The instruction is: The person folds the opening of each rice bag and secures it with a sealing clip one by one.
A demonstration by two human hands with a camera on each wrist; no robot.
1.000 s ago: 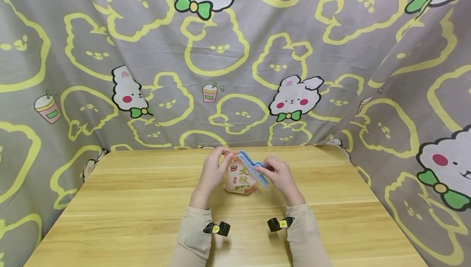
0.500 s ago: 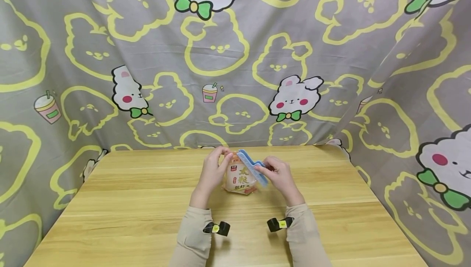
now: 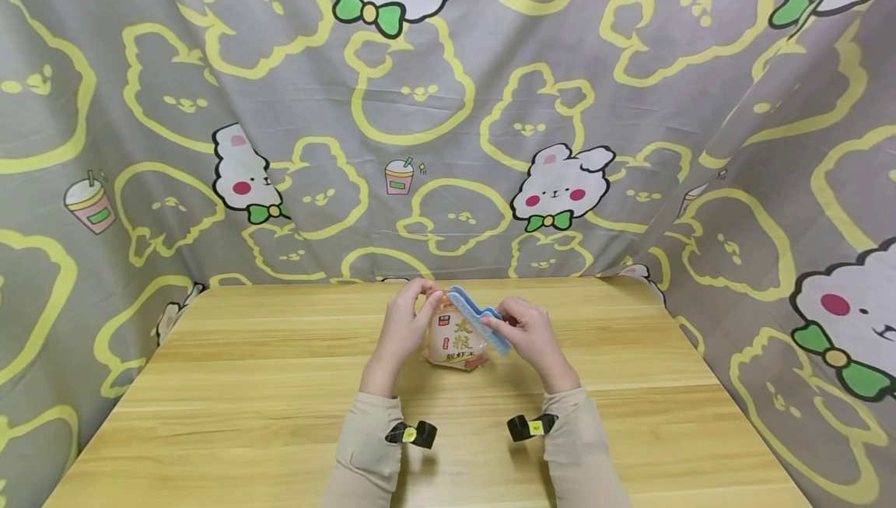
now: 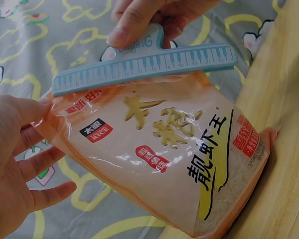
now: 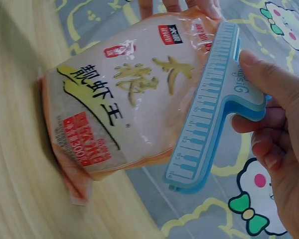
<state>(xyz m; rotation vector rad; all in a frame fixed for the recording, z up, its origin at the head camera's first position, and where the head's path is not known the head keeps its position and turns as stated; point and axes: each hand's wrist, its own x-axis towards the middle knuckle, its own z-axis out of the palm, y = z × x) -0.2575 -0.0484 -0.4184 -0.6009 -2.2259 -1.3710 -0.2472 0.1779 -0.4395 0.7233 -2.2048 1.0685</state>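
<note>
A small clear-and-orange rice bag (image 3: 455, 341) stands on the table, its lower end touching the wood and its top tilted. My left hand (image 3: 408, 324) pinches the bag's upper left corner between thumb and index finger; the other fingers are spread beside the bag in the left wrist view. Across the bag's top edge lies a long blue bag clip (image 4: 144, 68) with a piano-key print. My right hand (image 3: 530, 333) pinches the clip's handle between thumb and fingers, as the right wrist view shows (image 5: 284, 109). How far the clip's bars close over the bag's edge is hard to tell.
The light wooden table (image 3: 266, 383) extends around the bag on every side. Behind it hangs a grey curtain (image 3: 315, 181) with yellow outlines and white rabbits, also running along both sides. Black camera bands (image 3: 413, 435) sit on both wrists.
The blue clip has shifted slightly to the left along the bag's top, toward my left hand. Both hands keep their holds and almost the same places.
</note>
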